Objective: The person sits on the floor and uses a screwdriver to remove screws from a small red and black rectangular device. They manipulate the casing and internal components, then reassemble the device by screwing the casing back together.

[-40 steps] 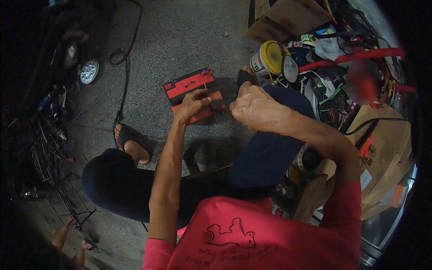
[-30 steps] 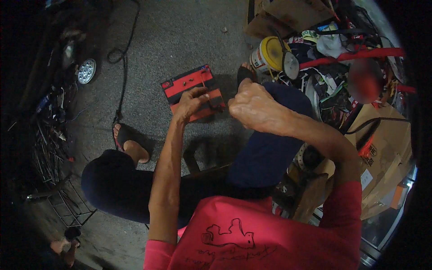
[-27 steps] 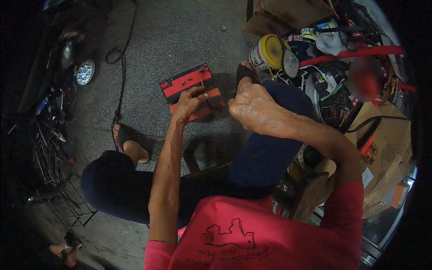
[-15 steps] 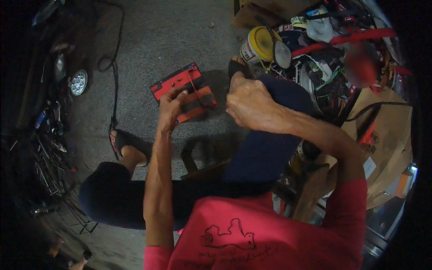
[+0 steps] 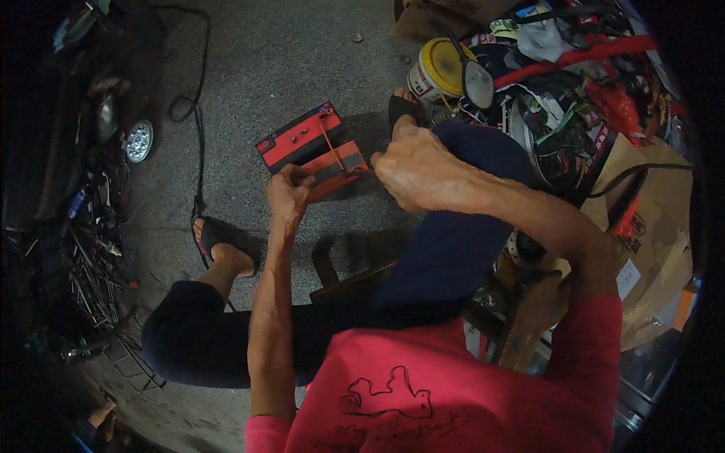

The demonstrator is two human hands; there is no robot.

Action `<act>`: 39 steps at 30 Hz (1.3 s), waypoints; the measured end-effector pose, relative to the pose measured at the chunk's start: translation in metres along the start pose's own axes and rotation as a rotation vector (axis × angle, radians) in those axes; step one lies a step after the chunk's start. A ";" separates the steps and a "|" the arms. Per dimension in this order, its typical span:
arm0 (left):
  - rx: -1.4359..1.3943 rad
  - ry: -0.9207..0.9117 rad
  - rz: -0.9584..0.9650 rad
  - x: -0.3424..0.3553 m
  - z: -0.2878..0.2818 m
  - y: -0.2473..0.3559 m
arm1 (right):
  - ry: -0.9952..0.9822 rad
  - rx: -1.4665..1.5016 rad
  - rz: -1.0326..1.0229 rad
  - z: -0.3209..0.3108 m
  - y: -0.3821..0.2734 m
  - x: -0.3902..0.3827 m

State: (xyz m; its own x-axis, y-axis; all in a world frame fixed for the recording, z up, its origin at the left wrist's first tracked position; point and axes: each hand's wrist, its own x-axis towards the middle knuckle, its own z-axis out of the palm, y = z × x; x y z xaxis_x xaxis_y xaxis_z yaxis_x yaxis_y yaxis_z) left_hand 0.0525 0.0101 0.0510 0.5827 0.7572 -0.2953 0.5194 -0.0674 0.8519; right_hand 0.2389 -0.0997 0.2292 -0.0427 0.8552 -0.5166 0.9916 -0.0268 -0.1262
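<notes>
A red and black box-shaped battery (image 5: 298, 138) rests on the floor between my feet, turned at a slant. Two small screws (image 5: 300, 135) lie on its far red strip, and a thin reddish bar (image 5: 333, 145) crosses it near the right end. My left hand (image 5: 289, 195) is closed at the battery's near left edge, thumb and fingers curled against it. Just off the right end, my right hand (image 5: 418, 167) is curled into a fist. Whatever that fist holds, if anything, is hidden by the fingers.
A white bucket with a yellow lid (image 5: 440, 68) stands beyond my right foot, beside a heap of mixed scrap (image 5: 559, 113). Flattened cardboard (image 5: 657, 219) lies to the right. At left are a black cable (image 5: 201, 143), a round lamp (image 5: 140, 141) and scattered metal rods (image 5: 91, 279).
My left hand has drawn back from the top of the battery to its near edge. The right fist has come slightly closer to the battery's right end. The view has shifted a little.
</notes>
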 end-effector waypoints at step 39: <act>0.293 0.029 0.114 -0.012 0.021 -0.003 | 0.297 0.048 0.013 -0.004 -0.007 0.006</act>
State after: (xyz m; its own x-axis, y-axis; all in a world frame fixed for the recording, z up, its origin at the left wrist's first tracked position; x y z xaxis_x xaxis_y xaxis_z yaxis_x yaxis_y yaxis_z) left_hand 0.0573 -0.0125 0.0432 0.6314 0.7521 -0.1889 0.6123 -0.3340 0.7166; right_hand 0.2323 -0.0918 0.2304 0.0146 0.9685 -0.2488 0.9846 -0.0572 -0.1652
